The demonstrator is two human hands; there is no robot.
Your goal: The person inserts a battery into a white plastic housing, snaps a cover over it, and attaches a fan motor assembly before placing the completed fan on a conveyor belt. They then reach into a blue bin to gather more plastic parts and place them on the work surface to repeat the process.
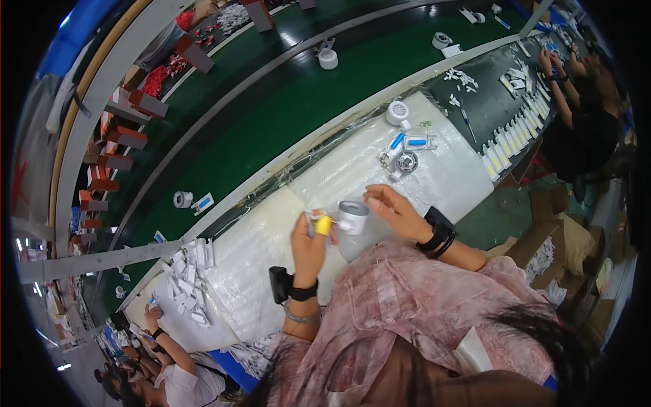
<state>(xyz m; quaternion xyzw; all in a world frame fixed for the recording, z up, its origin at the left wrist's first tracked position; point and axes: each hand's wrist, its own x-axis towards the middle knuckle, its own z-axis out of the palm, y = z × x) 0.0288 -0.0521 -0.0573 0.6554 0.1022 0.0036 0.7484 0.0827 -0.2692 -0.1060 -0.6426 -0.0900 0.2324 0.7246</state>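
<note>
A white round housing [353, 218] with a grey-rimmed opening sits between my hands, above the padded mat [261, 230]. My left hand [310, 239], with a yellow cover on one finger, is closed in a pinch at the housing's left side. What it pinches is too small and blurred to name. My right hand [397, 216] is at the housing's right, fingers stretched out and apart, holding nothing. Farther up the mat lie a white round unit [397, 113], another with a shiny round face [406, 163], and a white part with a blue cell [418, 142].
A green conveyor belt [271, 122] curves past the mat's far side, carrying several white units. White parts [186, 281] are heaped at the left. A row of white pieces with yellow patches [515, 139] and a pen-like tool [468, 122] lie right. Co-workers sit both sides.
</note>
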